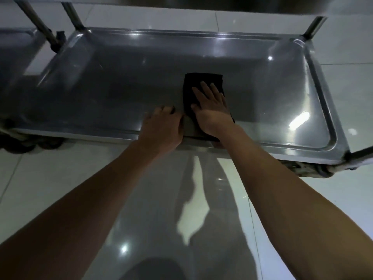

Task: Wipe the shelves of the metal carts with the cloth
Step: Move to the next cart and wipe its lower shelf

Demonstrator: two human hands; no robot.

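Note:
A folded black cloth (198, 81) lies flat on the bottom shelf (125, 81) of a stainless steel cart, right of the shelf's middle. My right hand (212, 110) presses down on the cloth with fingers straight and spread. Just left of it, my left hand (161, 128) rests on the shelf's near rim with its fingers curled over the edge. Part of the cloth is hidden under my right palm.
Upright tubes (73, 16) (314, 25) rise from the far corners of the shelf. A second cart's shelf (14, 51) stands at the left. Caster wheels (30, 144) show under the near rim. Glossy white floor tiles (60, 188) surround the carts.

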